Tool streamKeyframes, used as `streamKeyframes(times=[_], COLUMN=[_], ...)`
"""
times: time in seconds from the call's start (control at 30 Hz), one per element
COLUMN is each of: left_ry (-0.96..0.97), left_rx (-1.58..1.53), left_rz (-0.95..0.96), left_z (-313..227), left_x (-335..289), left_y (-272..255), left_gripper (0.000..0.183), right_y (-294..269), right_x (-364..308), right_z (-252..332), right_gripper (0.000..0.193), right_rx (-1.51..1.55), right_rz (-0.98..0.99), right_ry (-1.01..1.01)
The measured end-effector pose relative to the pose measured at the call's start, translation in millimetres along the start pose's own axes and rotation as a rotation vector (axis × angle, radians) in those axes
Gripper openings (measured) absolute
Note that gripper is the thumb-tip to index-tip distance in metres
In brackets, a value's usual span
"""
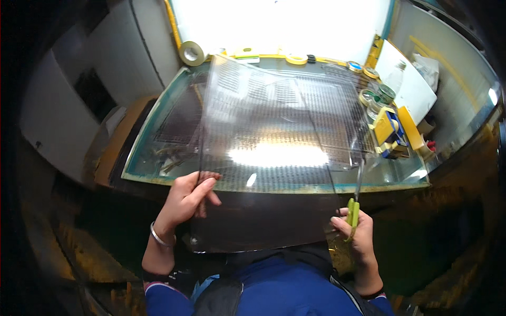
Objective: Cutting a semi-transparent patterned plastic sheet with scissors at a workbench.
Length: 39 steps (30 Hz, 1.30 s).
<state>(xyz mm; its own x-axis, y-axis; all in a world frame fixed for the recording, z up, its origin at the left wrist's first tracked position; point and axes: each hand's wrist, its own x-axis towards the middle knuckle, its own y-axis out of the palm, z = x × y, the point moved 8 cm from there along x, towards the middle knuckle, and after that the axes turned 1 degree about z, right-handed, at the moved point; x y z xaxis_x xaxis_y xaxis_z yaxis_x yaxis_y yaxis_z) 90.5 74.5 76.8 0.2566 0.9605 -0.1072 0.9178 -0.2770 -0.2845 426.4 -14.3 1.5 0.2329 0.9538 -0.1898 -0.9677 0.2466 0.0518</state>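
A large clear plastic sheet (274, 152) printed with fine grid patterns is held up in front of me, over a glass-topped table (153, 158). My left hand (187, 200) pinches the sheet's left edge between thumb and fingers. My right hand (356, 234) grips green-handled scissors (356, 203), whose blades point upward along the sheet's right edge. A cut line runs up the sheet's right part.
A roll of tape (192, 53) stands at the table's back left. More tape rolls (297, 59), small jars (380, 97) and a yellow and blue box (390, 131) sit along the back and right side. A white panel (411, 84) leans at the right.
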Motion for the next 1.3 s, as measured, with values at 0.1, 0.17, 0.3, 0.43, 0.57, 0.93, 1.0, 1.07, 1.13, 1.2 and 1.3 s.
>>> streamKeyframes(times=[0.1,0.17,0.3,0.43,0.57,0.93,1.0,1.07,1.13,1.2,1.3], left_ry=[0.105,0.156,0.258,0.094,0.043,-0.104,-0.206,-0.233,-0.275,-0.252,-0.229], left_rx=[-0.004,-0.104,-0.391,-0.450,-0.637,-0.808,-0.827,-0.807,-0.807,-0.801,-0.794], left_rz=[-0.146,-0.278,-0.578,-0.452,-0.233,-0.050,0.121,0.214,0.253,0.295,0.222], left_z=[10,23,51,51,56,68,69,66,64,48,38], left_x=[-19,-32,-54,-36,-11,10,14,22,33,36,38], left_y=[-15,-22,-24,39,107,160,185,201,213,225,235], left_gripper=[0.024,0.024,0.026,0.026,0.027,0.024,0.023,0.017,0.016,0.015,0.018], right_y=[17,25,24,-5,2,22,27,30,30,32,41], right_x=[7,17,37,26,2,-39,-42,-43,-42,-40,-33], right_z=[18,30,57,56,13,-56,-64,-67,-67,-70,-66], right_gripper=[0.026,0.023,0.022,0.041,0.056,0.032,0.032,0.032,0.033,0.041,0.050], right_rx=[0.057,0.098,0.154,0.253,0.204,0.143,0.148,0.160,0.236,0.303,0.277], right_rz=[0.077,0.127,0.072,0.004,0.264,0.391,0.399,0.390,0.307,0.251,0.208], right_ry=[-0.031,-0.076,-0.250,-0.431,-0.277,0.174,0.199,0.187,0.208,0.190,0.116])
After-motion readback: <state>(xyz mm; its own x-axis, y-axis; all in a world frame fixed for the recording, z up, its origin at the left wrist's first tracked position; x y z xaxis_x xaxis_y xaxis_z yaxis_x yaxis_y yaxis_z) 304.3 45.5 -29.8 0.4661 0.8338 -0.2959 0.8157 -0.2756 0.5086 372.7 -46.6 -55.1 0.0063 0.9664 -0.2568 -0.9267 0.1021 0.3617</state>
